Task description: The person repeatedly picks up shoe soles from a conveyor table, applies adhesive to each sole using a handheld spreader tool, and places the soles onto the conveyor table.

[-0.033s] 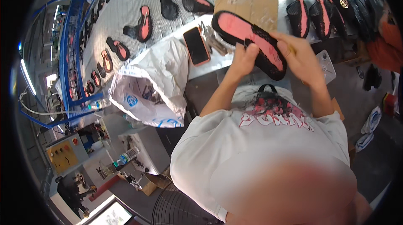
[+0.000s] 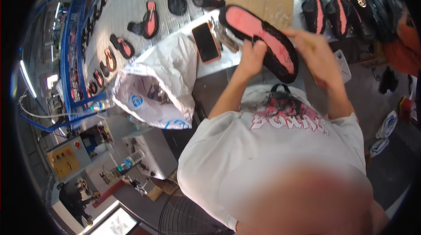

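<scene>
Left hand (image 2: 253, 57) gripping a black-rimmed, pink-topped, elongated shoe sole (image 2: 271, 34) at upper centre of the frame, blurred right hand (image 2: 319, 58) at its right edge, hold unclear, flat brown cardboard sheet (image 2: 268, 3) beyond

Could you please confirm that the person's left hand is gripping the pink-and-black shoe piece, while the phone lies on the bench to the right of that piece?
Not quite: the phone lies on the bench to the left of the pink-and-black shoe piece, as the head view shows. The left hand is indeed gripping that piece.
</scene>
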Demonstrator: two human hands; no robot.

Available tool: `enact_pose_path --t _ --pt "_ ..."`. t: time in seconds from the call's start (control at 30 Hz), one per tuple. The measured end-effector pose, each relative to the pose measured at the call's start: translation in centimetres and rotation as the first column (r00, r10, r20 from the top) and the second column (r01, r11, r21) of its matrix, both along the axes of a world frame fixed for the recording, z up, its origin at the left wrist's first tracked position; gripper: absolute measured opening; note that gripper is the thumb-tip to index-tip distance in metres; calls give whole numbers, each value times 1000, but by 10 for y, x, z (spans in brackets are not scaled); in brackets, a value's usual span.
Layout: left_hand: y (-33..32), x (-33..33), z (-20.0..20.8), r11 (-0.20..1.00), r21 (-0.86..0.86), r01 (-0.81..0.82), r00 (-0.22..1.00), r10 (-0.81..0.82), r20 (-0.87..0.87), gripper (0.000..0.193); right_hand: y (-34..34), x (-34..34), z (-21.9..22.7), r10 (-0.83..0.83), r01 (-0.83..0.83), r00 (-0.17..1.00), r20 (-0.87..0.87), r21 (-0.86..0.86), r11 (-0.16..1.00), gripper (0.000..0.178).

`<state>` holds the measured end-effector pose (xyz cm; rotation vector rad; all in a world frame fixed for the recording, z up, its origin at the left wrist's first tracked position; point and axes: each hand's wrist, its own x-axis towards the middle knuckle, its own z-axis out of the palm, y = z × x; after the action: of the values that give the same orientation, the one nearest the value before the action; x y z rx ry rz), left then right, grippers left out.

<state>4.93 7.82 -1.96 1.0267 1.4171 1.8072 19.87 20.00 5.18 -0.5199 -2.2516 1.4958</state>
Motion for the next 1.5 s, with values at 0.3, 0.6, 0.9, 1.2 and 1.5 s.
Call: enact_pose_path --t 0.3,0.6,0.9,1.2,1.5 --pt "-88 -51 -17 966 181 -186 684 -5 730 94 28 -23 -10 -114 133 990 88 -247 960 46" --pt "-129 -74 -43 880 199 -431 416 -2 909 86 -6 -78 -79 122 -118 992 40 665 738 20" --pt "-133 -71 -39 931 10 -366 764 294 575 77 10 -86 -90 -26 61 955 294 -114 992 36" --pt "-122 -67 -41 920 -13 -393 680 300 669 75 31 -93 -81 121 42 965 232 -593 804 35" --pt "-97 -56 -23 958 -64 -280 720 253 646 72 -23 -88 -37 -4 -99 990 -138 -729 677 26"
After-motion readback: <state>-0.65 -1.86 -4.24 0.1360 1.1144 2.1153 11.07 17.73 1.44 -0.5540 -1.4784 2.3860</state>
